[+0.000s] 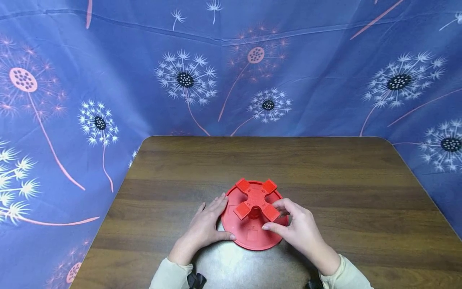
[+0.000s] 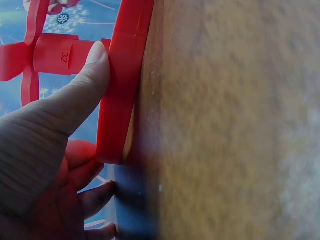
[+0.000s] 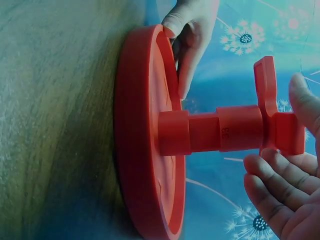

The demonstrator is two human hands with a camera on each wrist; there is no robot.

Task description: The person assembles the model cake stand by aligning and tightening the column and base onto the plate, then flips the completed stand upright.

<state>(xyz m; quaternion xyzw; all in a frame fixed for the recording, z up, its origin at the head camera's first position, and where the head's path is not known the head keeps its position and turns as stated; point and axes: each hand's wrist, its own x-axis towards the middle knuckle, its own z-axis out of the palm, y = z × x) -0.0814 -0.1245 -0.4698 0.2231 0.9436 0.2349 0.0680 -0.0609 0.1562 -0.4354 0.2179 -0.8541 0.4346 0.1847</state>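
A round red base [image 1: 249, 237] with a raised rim lies flat on the table. From its middle rises a red stem [image 3: 240, 127] marked "33" on one side and "32" on another. A red cross-shaped top [image 1: 256, 197] with numbered arms caps the stem. My left hand [image 1: 207, 222] grips the base at its left, thumb over the front rim and fingers along the far side. Around the cross's front right arm, my right hand [image 1: 297, 224] is loosely spread. In the right wrist view, its thumb and fingers lie on opposite sides of that arm, fingertips close to it.
Both hands work over the near middle of a brown wood-grain table [image 1: 173, 172]. A greyish rounded surface [image 1: 231, 265] lies between the forearms, in front of the base. Behind and left of the table hangs a blue cloth [image 1: 126, 60] with dandelion prints.
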